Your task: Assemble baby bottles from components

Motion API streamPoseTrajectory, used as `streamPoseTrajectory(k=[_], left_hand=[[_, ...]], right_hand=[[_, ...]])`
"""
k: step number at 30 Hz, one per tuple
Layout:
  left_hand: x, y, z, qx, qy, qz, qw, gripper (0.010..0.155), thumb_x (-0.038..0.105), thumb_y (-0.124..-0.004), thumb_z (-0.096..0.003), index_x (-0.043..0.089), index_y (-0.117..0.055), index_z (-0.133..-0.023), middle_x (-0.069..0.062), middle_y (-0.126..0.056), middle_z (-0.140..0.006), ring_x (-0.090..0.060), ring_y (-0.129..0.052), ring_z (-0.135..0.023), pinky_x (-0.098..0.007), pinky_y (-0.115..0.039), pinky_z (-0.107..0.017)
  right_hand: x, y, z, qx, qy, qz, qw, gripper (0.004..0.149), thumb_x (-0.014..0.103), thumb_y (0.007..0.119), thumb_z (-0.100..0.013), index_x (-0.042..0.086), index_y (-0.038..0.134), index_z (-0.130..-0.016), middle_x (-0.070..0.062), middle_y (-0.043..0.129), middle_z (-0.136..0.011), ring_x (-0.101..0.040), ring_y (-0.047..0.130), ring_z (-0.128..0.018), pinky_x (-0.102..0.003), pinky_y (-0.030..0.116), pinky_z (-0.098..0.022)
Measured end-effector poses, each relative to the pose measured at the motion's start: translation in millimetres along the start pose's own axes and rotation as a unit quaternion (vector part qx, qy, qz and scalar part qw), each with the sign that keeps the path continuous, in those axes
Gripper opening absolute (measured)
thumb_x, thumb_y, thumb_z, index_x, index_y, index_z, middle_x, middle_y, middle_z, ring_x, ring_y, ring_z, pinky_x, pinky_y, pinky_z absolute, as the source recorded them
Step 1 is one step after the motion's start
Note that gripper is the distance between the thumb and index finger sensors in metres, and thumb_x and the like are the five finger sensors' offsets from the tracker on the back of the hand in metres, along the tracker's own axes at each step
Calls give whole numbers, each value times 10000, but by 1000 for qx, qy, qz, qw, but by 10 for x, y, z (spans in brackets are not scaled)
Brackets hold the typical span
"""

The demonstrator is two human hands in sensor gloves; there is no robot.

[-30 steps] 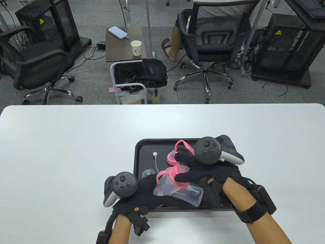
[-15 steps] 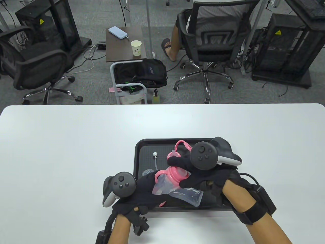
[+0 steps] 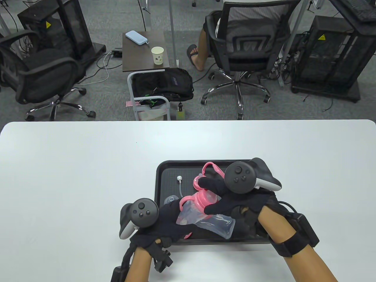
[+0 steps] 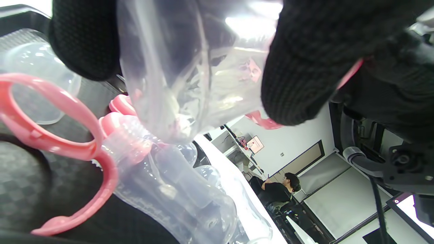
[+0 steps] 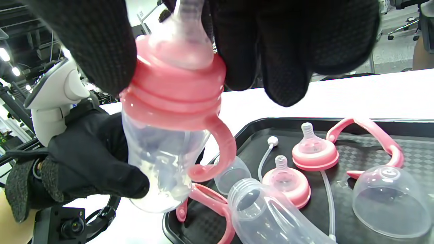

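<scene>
My left hand (image 3: 173, 220) grips the clear body of a baby bottle (image 3: 189, 214) above the black tray (image 3: 160, 176); the body also shows in the right wrist view (image 5: 162, 162). My right hand (image 3: 226, 199) grips the bottle's pink collar and nipple (image 5: 176, 81), which sits on the neck with pink handles (image 5: 220, 149) below it. In the tray lie a second clear bottle (image 5: 271, 220) with its mouth open, two pink nipple collars (image 5: 313, 150) (image 5: 288, 183), a pink handle ring (image 5: 373, 135), a clear dome cap (image 5: 390, 200) and a straw with a white tip (image 3: 179, 183).
The tray sits near the front edge of a white table (image 3: 73, 176). Another clear cap (image 3: 170, 200) lies at the tray's left side. Beyond the table are office chairs (image 3: 246, 44), a small side table with a paper cup (image 3: 157, 55), and a seated person.
My right hand turned a little on the pink collar, first toward the left and then back. The left hand and the bottle body stayed in place.
</scene>
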State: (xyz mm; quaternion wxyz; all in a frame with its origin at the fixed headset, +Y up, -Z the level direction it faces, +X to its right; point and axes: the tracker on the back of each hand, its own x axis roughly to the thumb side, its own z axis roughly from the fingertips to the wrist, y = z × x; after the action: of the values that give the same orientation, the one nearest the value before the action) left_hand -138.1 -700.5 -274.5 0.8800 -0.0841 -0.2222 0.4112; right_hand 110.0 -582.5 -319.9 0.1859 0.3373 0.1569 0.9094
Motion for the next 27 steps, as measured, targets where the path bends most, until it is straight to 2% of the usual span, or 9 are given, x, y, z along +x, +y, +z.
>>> streamPoseTrajectory(k=[6,11,14,18,20,27], left_hand=[[-107,69,21,13,18,17,1000,917,635,-953,-426,199,-606,-1154,-108,-768,-1083,-442,-856,-916,-491,-875,-549],[-134,120,47,26,20,29,999,917,636,-948,-428,197,-602,-1155,-113,-763,-1083,-443,-856,-914,-491,-874,-548],[-140,135,54,32,21,32,999,917,645,-948,-426,196,-613,-1151,-109,-773,-1075,-438,-867,-902,-481,-879,-540],[-149,155,60,35,24,31,999,916,646,-947,-427,196,-612,-1151,-111,-774,-1074,-438,-867,-901,-478,-880,-539],[-153,170,64,36,24,30,999,916,647,-949,-426,195,-616,-1150,-111,-778,-1072,-438,-869,-897,-477,-881,-538],[-157,191,66,39,28,26,999,914,649,-948,-428,195,-619,-1150,-112,-780,-1070,-438,-871,-895,-476,-881,-538]], right_hand=[[-179,-199,109,-42,9,-8,999,875,557,888,-492,108,514,-1143,-268,708,-1080,-546,791,-896,-712,661,-602],[-490,-217,114,-38,59,35,997,858,543,899,-487,114,537,-1136,-266,706,-1087,-552,750,-938,-750,597,-641],[-682,-135,36,-22,94,78,992,854,513,921,-477,103,549,-1126,-263,695,-1097,-552,718,-966,-769,557,-658],[-919,50,-100,6,126,135,983,903,536,927,-457,63,538,-1121,-261,697,-1095,-549,700,-985,-792,507,-672],[-1041,168,-179,37,146,164,975,932,554,927,-444,44,535,-1119,-260,691,-1100,-549,681,-999,-802,481,-676],[-1274,492,-311,101,164,220,956,961,572,926,-432,40,518,-1121,-253,682,-1106,-540,669,-1012,-811,444,-684]])
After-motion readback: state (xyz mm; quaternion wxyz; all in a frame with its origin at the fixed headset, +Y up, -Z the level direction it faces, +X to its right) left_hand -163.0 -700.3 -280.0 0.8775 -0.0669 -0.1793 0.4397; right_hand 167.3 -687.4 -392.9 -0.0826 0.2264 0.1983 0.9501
